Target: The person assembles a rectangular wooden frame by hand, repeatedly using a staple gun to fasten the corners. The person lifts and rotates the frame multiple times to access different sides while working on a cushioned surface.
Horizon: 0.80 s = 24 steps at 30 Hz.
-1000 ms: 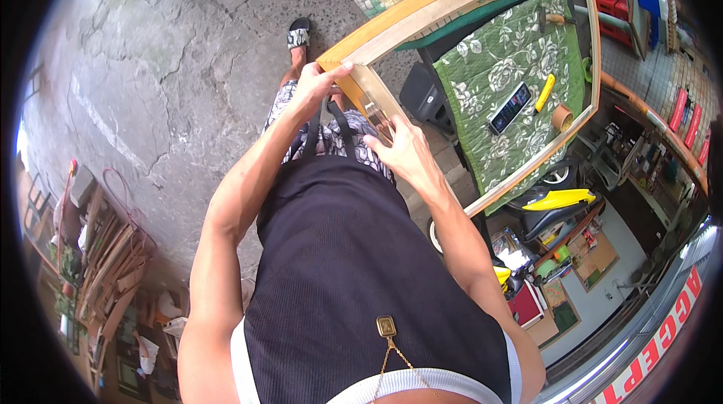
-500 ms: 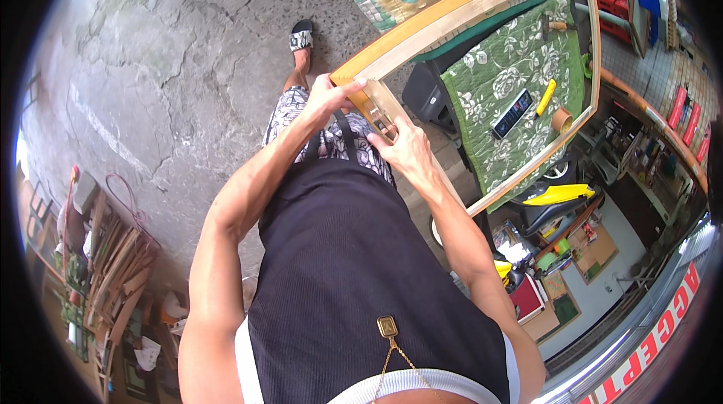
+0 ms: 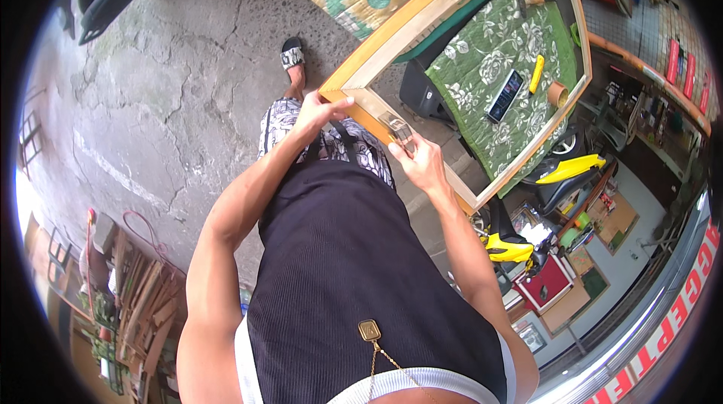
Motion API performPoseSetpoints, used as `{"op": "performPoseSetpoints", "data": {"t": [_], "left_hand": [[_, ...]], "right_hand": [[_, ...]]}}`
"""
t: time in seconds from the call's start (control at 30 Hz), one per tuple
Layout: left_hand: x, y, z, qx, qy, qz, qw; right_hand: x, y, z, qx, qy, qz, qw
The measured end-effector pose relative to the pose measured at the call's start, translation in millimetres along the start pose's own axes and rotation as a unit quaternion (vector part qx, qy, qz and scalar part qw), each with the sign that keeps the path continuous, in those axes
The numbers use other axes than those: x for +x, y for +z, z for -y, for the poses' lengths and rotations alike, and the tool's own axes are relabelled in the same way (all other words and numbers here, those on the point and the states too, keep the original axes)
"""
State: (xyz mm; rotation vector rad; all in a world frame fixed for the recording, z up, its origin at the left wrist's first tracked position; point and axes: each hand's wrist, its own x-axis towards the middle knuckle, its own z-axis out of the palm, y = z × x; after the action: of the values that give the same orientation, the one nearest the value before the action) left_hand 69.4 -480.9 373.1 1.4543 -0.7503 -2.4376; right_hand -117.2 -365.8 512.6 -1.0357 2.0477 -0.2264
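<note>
A large light-wood frame (image 3: 413, 21) with an orange-brown outer edge lies at an angle in front of me, its near corner by my waist. My left hand (image 3: 320, 112) is closed around that corner, the thumb on top of the wood. On the near short rail sits a small, shiny, brownish metal piece (image 3: 399, 130); its kind is unclear. My right hand (image 3: 423, 163) pinches its lower end with thumb and fingers, against the rail. Part of the piece is hidden by the fingertips.
Through the frame shows a green floral cloth (image 3: 482, 65) bearing a phone (image 3: 505, 96), a yellow-handled tool (image 3: 537, 74), a brown roll (image 3: 557, 94) and a hammer (image 3: 533, 1). A yellow-and-black motorbike (image 3: 566, 170) stands to the right. Wood scraps (image 3: 147, 306) pile at lower left.
My right hand and the metal piece have shifted along the rail, away from my left hand. The left hand keeps its grip on the corner. The whole view has turned slightly.
</note>
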Motion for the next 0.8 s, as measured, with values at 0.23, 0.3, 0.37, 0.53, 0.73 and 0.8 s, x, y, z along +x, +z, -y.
{"op": "performPoseSetpoints", "data": {"t": [0.23, 0.3, 0.37, 0.53, 0.73, 0.8], "left_hand": [[4.3, 17.1, 21.0, 0.019, -0.010, -0.013, 1.000], [-0.9, 21.0, 14.8, 0.034, 0.010, -0.010, 0.999], [-0.2, 24.2, 15.0, 0.045, 0.001, -0.029, 0.999], [2.1, 31.7, 20.1, 0.072, -0.003, -0.060, 0.996], [-6.6, 38.0, 31.9, 0.046, 0.098, -0.106, 0.988], [-12.6, 42.4, 36.3, 0.050, 0.114, -0.134, 0.983]], "right_hand": [[33.0, -42.2, -24.6, -0.006, 0.058, -0.154, 0.986], [56.3, -59.8, -26.7, 0.036, 0.091, -0.213, 0.972], [87.8, -74.9, -34.9, 0.023, 0.123, -0.261, 0.957], [156.0, -82.3, -63.0, -0.025, 0.155, -0.379, 0.912], [136.5, -68.3, -61.9, 0.063, 0.036, -0.334, 0.940], [101.5, -93.7, -65.3, 0.208, -0.095, -0.379, 0.897]]}}
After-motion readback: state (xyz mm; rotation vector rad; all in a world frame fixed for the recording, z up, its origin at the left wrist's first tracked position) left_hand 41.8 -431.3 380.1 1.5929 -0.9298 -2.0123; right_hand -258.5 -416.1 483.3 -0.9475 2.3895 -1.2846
